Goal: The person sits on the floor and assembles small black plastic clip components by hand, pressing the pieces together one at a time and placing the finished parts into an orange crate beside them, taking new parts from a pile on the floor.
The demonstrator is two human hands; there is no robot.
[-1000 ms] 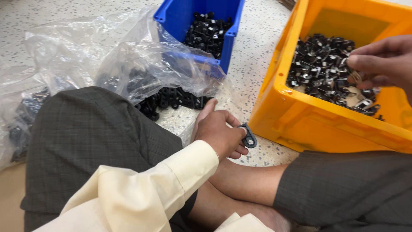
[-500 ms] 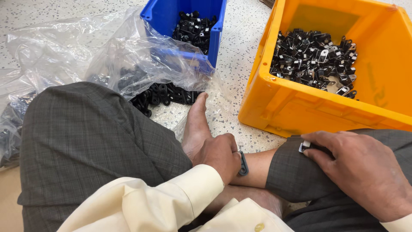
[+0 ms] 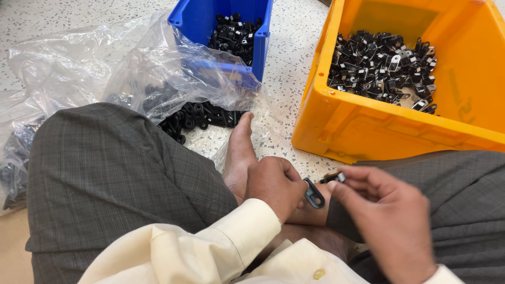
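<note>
I sit cross-legged on the floor. My left hand [image 3: 274, 184] rests over my ankle, its fingers closed on a small black loop-shaped clip [image 3: 314, 194]. Just to its right, my right hand [image 3: 386, 218] pinches a small black and silver metal piece [image 3: 333, 178] between thumb and fingertips, close to the clip. Behind my right knee stands an orange crate [image 3: 357, 123] that holds a heap of small black and silver parts [image 3: 384, 66].
A blue bin [image 3: 194, 18] with black parts stands at the back. A crumpled clear plastic bag [image 3: 79, 58] spreads over the speckled floor on the left, with a pile of black clips [image 3: 197, 115] spilling from it near my bare foot [image 3: 239, 152].
My right hand left the orange crate, came down over my right knee, and now holds a small piece next to my left hand. The left hand stayed by my ankle with its clip.
</note>
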